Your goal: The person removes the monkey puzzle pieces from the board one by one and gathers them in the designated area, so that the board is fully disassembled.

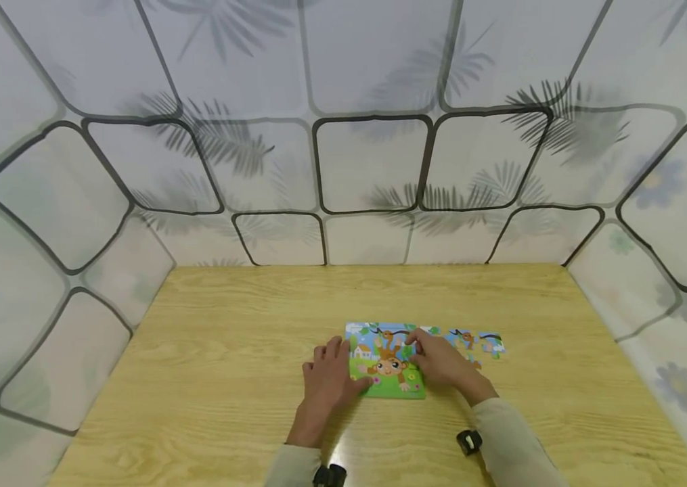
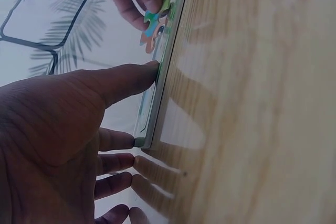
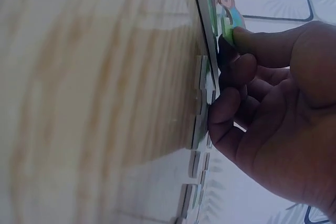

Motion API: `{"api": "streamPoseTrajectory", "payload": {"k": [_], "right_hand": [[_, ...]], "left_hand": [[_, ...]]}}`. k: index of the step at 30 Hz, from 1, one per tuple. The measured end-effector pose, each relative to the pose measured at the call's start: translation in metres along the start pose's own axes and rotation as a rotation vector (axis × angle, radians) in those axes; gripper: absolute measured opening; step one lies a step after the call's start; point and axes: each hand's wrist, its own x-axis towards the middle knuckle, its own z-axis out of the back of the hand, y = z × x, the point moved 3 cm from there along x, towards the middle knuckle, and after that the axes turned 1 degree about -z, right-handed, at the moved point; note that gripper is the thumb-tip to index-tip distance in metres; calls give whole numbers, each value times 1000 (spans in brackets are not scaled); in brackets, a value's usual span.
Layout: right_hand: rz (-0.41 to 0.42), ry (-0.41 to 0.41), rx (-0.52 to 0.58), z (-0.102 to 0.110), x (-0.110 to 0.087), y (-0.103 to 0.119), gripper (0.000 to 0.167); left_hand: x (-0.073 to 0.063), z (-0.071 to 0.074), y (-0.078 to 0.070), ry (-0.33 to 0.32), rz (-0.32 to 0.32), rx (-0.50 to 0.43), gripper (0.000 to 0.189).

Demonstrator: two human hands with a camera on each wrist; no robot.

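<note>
A jigsaw puzzle (image 1: 388,387) with a monkey picture lies on the table in front of me. My left hand (image 1: 329,379) is at its left side, the thumb resting on the near part of the picture and the straight fingers spread along the edge. Over the puzzle's right half, my right hand (image 1: 440,360) pinches a puzzle piece (image 2: 151,23) between thumb and fingers. In the left wrist view this blue, green and brown piece stands tilted above the puzzle's surface. The right hand covers part of the puzzle's right edge.
Several loose puzzle pieces (image 1: 492,343) lie to the right of the puzzle, some partly behind the right hand. The wooden table (image 1: 227,338) is bordered at the back and sides by a patterned white curtain (image 1: 373,162).
</note>
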Motion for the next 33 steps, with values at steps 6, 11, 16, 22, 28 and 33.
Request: {"api": "streamPoseTrajectory", "payload": {"k": [6, 11, 16, 22, 28, 33], "right_hand": [[47, 3, -1, 3, -3, 2, 18], [51, -9, -20, 4, -2, 2, 20], [58, -21, -18, 6, -3, 1, 21], [55, -85, -31, 19, -12, -12, 25], [0, -130, -33, 37, -30, -34, 32], [-59, -140, 5, 49, -49, -54, 35]], "left_hand": [[0, 1, -2, -8, -2, 13, 81], [0, 1, -2, -11, -1, 18, 81], [-1, 1, -3, -16, -8, 16, 82], [-2, 0, -3, -8, -15, 3, 82], [-3, 1, -3, -9, -10, 12, 82], [-3, 0, -1, 4, 0, 27, 82]]}}
